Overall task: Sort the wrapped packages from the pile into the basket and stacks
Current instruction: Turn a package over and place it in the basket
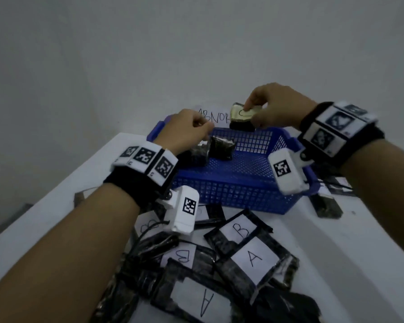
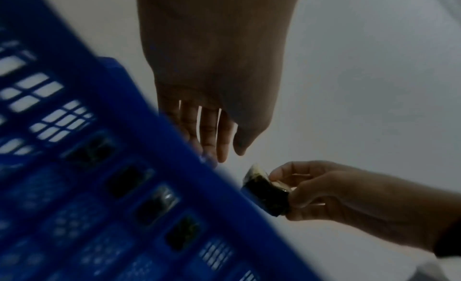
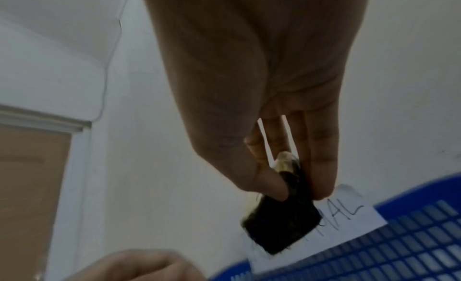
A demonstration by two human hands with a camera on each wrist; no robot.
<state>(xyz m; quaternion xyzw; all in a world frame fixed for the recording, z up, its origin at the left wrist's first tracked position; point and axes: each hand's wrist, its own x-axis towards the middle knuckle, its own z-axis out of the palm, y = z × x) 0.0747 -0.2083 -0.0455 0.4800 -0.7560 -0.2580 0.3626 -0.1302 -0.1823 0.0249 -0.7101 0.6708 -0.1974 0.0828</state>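
Observation:
A blue mesh basket (image 1: 243,197) stands mid-table, holding two dark wrapped packages (image 1: 221,148) at its left end. My right hand (image 1: 252,113) pinches a small dark package with a yellowish label (image 1: 240,114) above the basket's far rim; the right wrist view shows thumb and fingers gripping this package (image 3: 282,226). My left hand (image 1: 196,127) hovers over the basket's left end, holding nothing; its fingers (image 2: 222,139) hang loosely straight in the left wrist view. The pile of black packages labelled A (image 1: 252,259) and B (image 1: 240,229) lies in front of the basket.
A paper sign with handwriting (image 1: 210,117) is on the wall side behind the basket. More dark packages (image 1: 327,206) lie right of the basket. Black cables (image 1: 142,243) run through the pile's left side. The table's left edge (image 1: 56,190) runs diagonally.

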